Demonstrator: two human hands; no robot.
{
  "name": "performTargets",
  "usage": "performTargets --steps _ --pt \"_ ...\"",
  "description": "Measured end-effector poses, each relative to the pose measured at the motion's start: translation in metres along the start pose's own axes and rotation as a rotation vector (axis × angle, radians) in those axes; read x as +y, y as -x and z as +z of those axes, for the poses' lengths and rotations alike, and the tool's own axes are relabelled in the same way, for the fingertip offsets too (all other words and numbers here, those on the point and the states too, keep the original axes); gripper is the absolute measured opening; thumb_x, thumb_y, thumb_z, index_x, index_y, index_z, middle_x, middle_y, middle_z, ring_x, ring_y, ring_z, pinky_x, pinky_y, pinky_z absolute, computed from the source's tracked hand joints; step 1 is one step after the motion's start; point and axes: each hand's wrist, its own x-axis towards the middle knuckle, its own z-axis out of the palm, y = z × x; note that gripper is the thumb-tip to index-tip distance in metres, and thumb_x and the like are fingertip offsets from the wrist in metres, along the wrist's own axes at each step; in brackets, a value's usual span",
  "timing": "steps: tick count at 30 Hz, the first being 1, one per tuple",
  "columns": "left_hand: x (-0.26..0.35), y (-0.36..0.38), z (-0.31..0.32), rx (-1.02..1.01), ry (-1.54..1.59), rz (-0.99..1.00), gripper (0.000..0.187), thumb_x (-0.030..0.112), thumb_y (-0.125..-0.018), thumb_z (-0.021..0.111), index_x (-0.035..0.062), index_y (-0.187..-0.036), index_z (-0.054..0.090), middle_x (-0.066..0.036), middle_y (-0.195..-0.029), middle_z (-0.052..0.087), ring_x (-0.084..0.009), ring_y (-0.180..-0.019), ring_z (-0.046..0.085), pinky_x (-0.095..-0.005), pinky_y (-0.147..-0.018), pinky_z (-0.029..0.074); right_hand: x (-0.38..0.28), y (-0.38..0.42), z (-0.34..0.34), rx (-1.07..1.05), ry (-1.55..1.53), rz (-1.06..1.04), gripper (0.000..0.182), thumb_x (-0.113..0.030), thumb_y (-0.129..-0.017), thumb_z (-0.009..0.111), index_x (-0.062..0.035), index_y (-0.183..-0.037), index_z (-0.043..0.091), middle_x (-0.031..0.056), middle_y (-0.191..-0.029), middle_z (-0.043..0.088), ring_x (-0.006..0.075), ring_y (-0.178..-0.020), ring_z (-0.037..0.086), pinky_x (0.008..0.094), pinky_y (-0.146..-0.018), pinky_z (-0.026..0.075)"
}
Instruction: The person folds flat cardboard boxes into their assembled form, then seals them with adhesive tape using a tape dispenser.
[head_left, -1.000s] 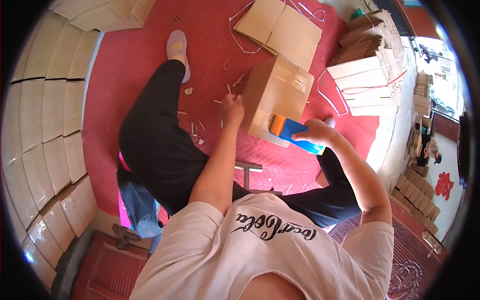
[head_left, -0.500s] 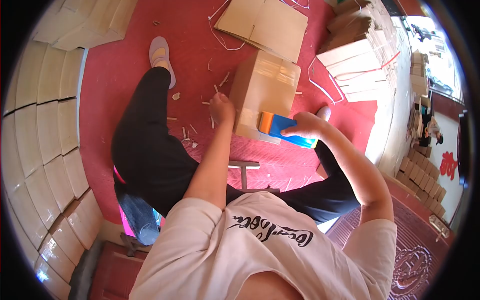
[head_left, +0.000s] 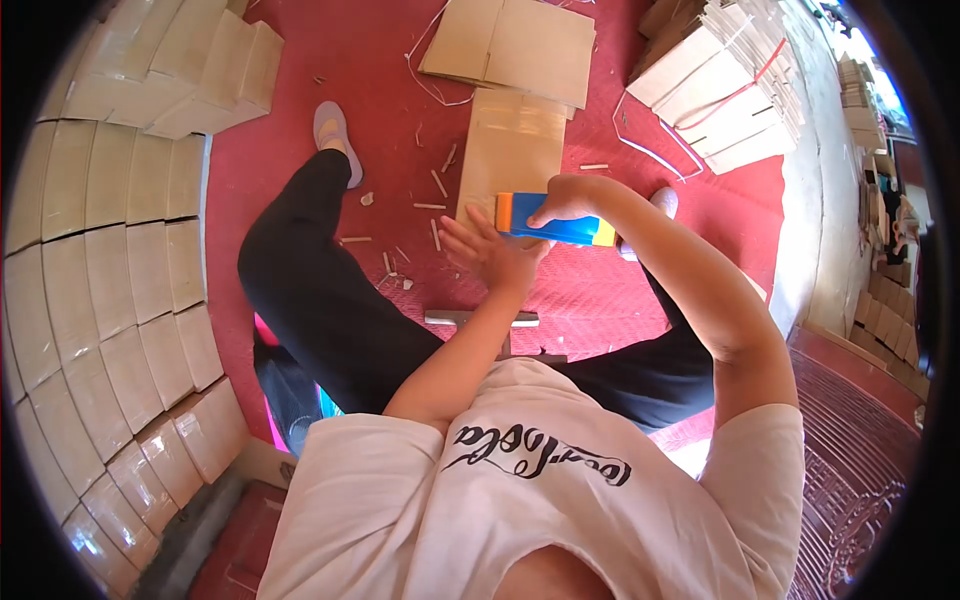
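A brown cardboard box [head_left: 515, 140] with shiny tape along its top stands on the red floor between the person's legs. My right hand [head_left: 565, 200] is closed round a blue and orange tape dispenser [head_left: 562, 218], which lies over the near end of the box. Beside the dispenser's orange end, my left hand [head_left: 495, 255] rests at the box's near left edge with its fingers spread. Nothing shows in that hand. Part of the near side of the box is hidden by my hands and the dispenser.
Flattened cardboard [head_left: 540, 45] lies beyond the box. Stacked boxes [head_left: 100, 270] line the left side, and a pile of folded cartons [head_left: 715, 90] stands at the upper right. A low stool [head_left: 480, 319] is close to the body. Small scraps and white straps lie on the floor.
My left hand has moved right and down onto the box, its fingers now spread. The dispenser and my right hand have shifted slightly left and up. The view has turned a little.
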Motion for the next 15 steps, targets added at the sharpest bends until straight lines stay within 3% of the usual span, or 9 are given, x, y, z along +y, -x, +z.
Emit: performTargets --steps 4,7,9,15 --pt "-0.005 -0.001 0.012 0.052 -0.082 0.013 0.138 0.067 -0.047 0.077 0.0052 -0.146 0.005 -0.028 -0.148 -0.005 -0.0444 -0.137 -0.001 -0.0602 -0.105 0.017 0.008 0.005 0.002 0.003 -0.058 -0.036 0.048 -0.03 -0.079 0.069 0.0119 -0.102 0.059 0.0211 -0.081 0.065 0.0283 -0.061 0.066 0.0369 -0.053 0.055" --pt "-0.006 -0.003 0.015 0.075 -0.012 0.055 0.138 0.057 -0.046 0.083 0.0081 -0.147 0.002 -0.028 -0.148 -0.006 -0.0466 -0.137 -0.002 -0.0621 -0.105 0.015 0.026 0.014 0.0 -0.003 -0.108 -0.073 0.053 -0.036 -0.076 0.07 0.0103 -0.099 0.062 0.0218 -0.085 0.066 0.0301 -0.07 0.067 0.038 -0.06 0.054" --pt "-0.008 -0.004 0.015 0.025 -0.112 0.045 0.138 0.066 -0.048 0.078 0.0083 -0.147 0.001 -0.03 -0.147 -0.004 -0.0463 -0.136 0.001 -0.0597 -0.104 0.017 0.043 0.023 0.0 0.109 0.085 -0.139 0.069 -0.055 -0.068 0.068 0.0077 -0.097 0.066 0.0228 -0.094 0.066 0.0312 -0.085 0.065 0.0383 -0.073 0.049" --pt "-0.007 -0.007 0.017 0.008 -0.129 0.049 0.137 0.061 -0.051 0.08 0.0092 -0.146 -0.004 -0.031 -0.146 -0.007 -0.0477 -0.135 0.0 -0.0579 -0.106 0.014 0.112 0.025 0.007 0.112 0.022 -0.154 0.065 -0.051 -0.071 0.068 0.0081 -0.096 0.065 0.023 -0.09 0.065 0.0309 -0.082 0.065 0.0392 -0.071 0.049"
